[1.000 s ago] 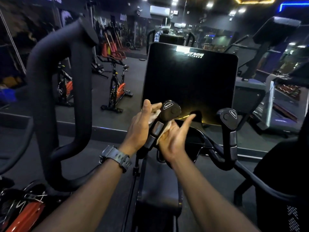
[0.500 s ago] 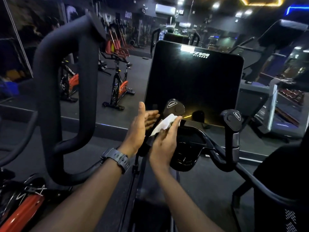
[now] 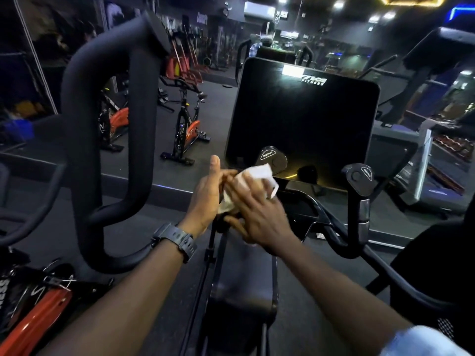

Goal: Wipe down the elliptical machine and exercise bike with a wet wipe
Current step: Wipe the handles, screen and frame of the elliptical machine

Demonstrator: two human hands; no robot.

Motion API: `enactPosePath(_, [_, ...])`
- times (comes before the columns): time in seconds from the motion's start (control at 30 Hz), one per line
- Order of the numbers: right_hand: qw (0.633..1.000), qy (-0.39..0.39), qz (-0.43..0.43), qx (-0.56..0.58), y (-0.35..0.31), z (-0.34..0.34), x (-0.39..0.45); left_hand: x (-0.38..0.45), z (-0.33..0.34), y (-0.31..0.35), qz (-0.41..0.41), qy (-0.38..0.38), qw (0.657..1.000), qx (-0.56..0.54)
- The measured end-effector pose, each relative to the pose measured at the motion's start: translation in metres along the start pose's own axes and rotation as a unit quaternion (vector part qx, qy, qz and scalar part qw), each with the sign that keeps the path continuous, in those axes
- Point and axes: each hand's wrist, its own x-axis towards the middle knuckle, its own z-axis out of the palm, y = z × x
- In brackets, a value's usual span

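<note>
The elliptical machine's black console (image 3: 303, 119) stands right in front of me. Below it, the left inner handle (image 3: 273, 157) shows only its capped top; my hands hide the rest. The white wet wipe (image 3: 257, 176) is wrapped on that handle. My right hand (image 3: 257, 214) lies over the wipe with its fingers spread, and its thumb hooks under the handle. On the handle's left side my left hand (image 3: 207, 194) presses flat, thumb pointing up, fingers reaching under the wipe.
The elliptical's thick black moving arm (image 3: 84, 150) loops up close on my left. Its right inner handle (image 3: 359, 178) stands free. Orange-and-black exercise bikes (image 3: 187, 129) stand on the floor beyond, another (image 3: 33, 304) at lower left. A treadmill (image 3: 421, 160) is at right.
My right hand has spread flat over the wipe and slid lower on the handle. My left hand has closed in against the handle's other side.
</note>
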Motion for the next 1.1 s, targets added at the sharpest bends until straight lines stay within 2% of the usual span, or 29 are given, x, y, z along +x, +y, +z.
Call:
enactPosePath(0.1, [0.997,-0.057,0.039,-0.029,0.015,-0.017,0.02,-0.002,0.001,-0.007,0.019,0.034,0.999,0.011])
enactPosePath(0.13, [0.997,-0.076,0.026,-0.013,0.007,-0.016,0.018,-0.002,0.002,-0.009,0.018,0.049,0.999,0.013])
enactPosePath(0.2, [0.99,-0.116,-0.078,0.012,-0.018,-0.004,0.0,-0.004,0.003,-0.011,0.011,0.068,0.997,0.032])
enactPosePath(0.27, [0.969,-0.16,-0.19,0.011,-0.027,0.001,-0.013,-0.009,0.005,-0.01,0.006,0.047,0.996,0.07])
enactPosePath(0.3, [0.965,-0.158,-0.211,0.016,-0.02,-0.003,-0.009,-0.012,0.005,-0.009,0.005,0.028,0.996,0.084])
enactPosePath(0.33, [0.969,-0.135,-0.206,0.017,-0.009,-0.009,-0.001,-0.015,0.006,-0.007,0.009,0.01,0.996,0.088])
enactPosePath(0.4, [0.984,-0.109,-0.143,0.006,0.013,-0.023,0.013,-0.018,0.007,-0.004,0.02,-0.013,0.997,0.067])
enactPosePath(0.47, [0.994,-0.082,-0.078,-0.009,0.021,-0.026,0.013,-0.016,0.009,0.0,0.039,-0.014,0.999,0.034])
enactPosePath(0.5, [0.994,-0.08,-0.077,-0.01,0.016,-0.021,0.008,-0.014,0.009,0.0,0.039,-0.006,0.999,0.024])
enactPosePath(0.63, [0.962,-0.163,-0.217,0.014,-0.025,-0.002,-0.018,-0.01,0.006,-0.006,0.007,0.027,0.999,0.016])
enactPosePath(0.67, [0.962,-0.156,-0.225,0.011,-0.019,-0.005,-0.012,-0.01,0.005,-0.008,-0.002,0.029,0.999,0.015])
enactPosePath(0.7, [0.97,-0.13,-0.204,-0.001,-0.009,-0.011,-0.003,-0.011,0.003,-0.011,-0.009,0.032,0.999,0.012])
enactPosePath(0.77, [0.991,-0.083,-0.096,-0.043,0.016,-0.024,0.015,-0.015,0.003,-0.013,-0.001,0.039,0.999,0.024])
enactPosePath(0.83, [0.996,-0.066,-0.028,-0.048,0.024,-0.026,0.021,-0.018,0.004,-0.012,0.006,0.046,0.998,0.04])
enactPosePath(1.0, [0.979,-0.111,-0.171,0.031,-0.022,-0.002,-0.024,-0.014,0.011,-0.013,-0.004,0.04,0.999,0.019])
enactPosePath(1.03, [0.983,-0.103,-0.152,0.028,-0.021,0.003,-0.03,-0.014,0.011,-0.013,-0.004,0.039,0.999,0.017])
enactPosePath(1.1, [0.996,-0.071,-0.041,0.044,-0.02,0.008,-0.038,-0.015,0.011,-0.012,0.001,0.024,1.0,0.016])
